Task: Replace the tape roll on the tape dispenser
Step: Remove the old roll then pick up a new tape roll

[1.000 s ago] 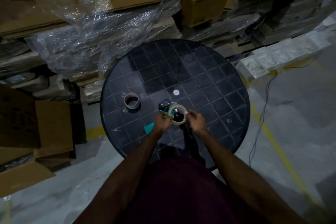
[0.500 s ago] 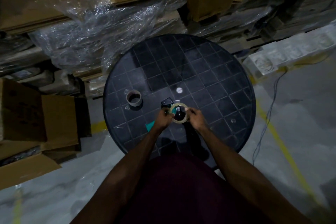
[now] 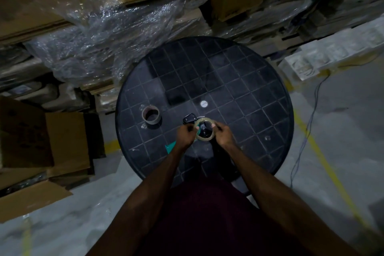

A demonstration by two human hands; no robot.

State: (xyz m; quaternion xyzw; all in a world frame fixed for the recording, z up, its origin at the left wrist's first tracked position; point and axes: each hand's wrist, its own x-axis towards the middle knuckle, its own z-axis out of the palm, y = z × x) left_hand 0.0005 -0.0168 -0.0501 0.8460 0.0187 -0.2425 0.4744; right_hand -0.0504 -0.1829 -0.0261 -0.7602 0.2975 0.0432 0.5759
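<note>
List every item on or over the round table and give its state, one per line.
tape roll: gripped on both sides, held around the dispenser's hub
tape dispenser: mostly hidden under the hands; teal handle end shows
brown core: empty, upright on the table, untouched
left hand: closed on the roll's left edge
right hand: closed on the roll's right edge
table: round, dark, gridded top

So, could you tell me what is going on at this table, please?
A person is fitting a clear tape roll onto a tape dispenser lying on the round black table. The left hand and right hand each grip a side of the roll, which sits around the dispenser's hub. A brown cardboard core, apparently the spent roll, stands apart on the table to the left.
</note>
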